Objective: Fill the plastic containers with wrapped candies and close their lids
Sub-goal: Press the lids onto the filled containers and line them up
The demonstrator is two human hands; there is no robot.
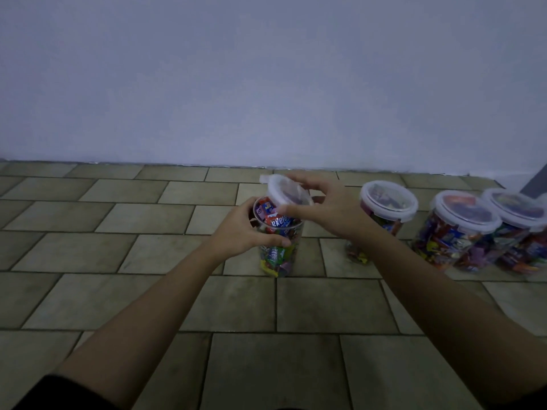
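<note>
Row at right: closed containers [455,241].
Centre: open container [279,258] full, lid [276,189] unseated.
Hands: left hand [245,232] grips it; right hand [325,208] holds lid.

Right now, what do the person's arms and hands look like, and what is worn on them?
The left forearm and right forearm are bare. The left hand and right hand wear no gloves; no ring or watch shows. A dark sleeve covers each upper arm.

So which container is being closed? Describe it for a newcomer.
On the tiled floor by the wall stands a row of candy containers. It is the leftmost container, gripped by the left hand. Only its lid, tilted in the right hand, is unclosed.
</note>
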